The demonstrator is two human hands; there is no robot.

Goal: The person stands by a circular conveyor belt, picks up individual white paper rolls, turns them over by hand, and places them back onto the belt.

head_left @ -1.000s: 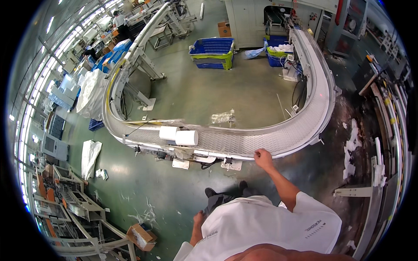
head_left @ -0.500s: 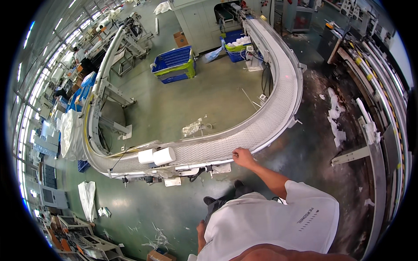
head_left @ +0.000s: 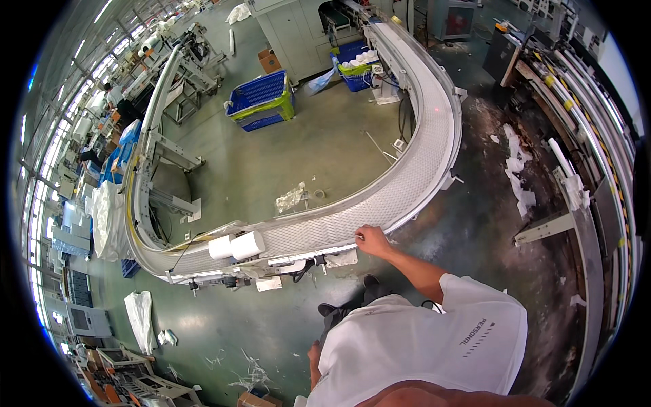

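My right hand (head_left: 371,240) is at the outer rail of a curved conveyor (head_left: 332,232), fingers curled at its edge; whatever they may hold is too small to make out. To its left, two white rolls (head_left: 248,245) lie end to end on the belt, near a metal side guide. My left hand (head_left: 314,353) hangs low beside my body, away from the conveyor. Its fingers are partly hidden and small in view.
Inside the conveyor's curve stand a blue basket (head_left: 260,99) and a second blue basket with white items (head_left: 356,70). Behind them is a large machine cabinet (head_left: 293,30). Metal rails (head_left: 582,108) run along the right. White sheeting (head_left: 140,320) lies on the floor at left.
The whole view has shifted slightly leftward. My right hand stays at the conveyor rail, and the two white rolls keep about the same place on the belt.
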